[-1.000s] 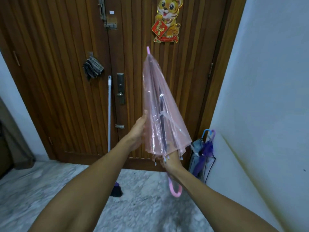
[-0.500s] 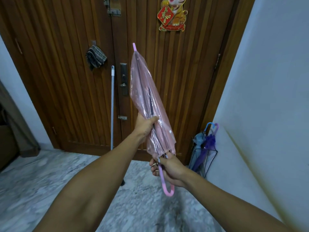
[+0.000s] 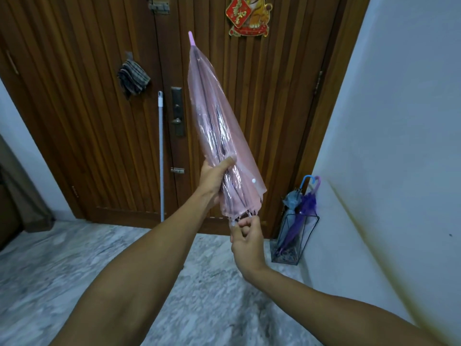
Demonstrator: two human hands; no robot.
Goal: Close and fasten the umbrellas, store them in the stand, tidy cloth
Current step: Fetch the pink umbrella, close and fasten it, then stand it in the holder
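A folded pink see-through umbrella points up and slightly left in front of the wooden door. My left hand grips its gathered canopy near the lower end, thumb across the folds. My right hand is curled round the shaft just below the rib tips; the handle is hidden behind it. A white snap button shows on the canopy's edge. A black wire umbrella stand in the right corner holds a grey umbrella and a purple umbrella. A striped cloth hangs on a door hook.
A white pole leans against the wooden door left of the lock. A white wall runs along the right. The floor is grey marble. A dark curtain or furniture edge sits at the far left.
The canopy has been gathered tighter under my left hand. My right hand turned on the shaft and now hides the pink handle. The view moved closer to the door.
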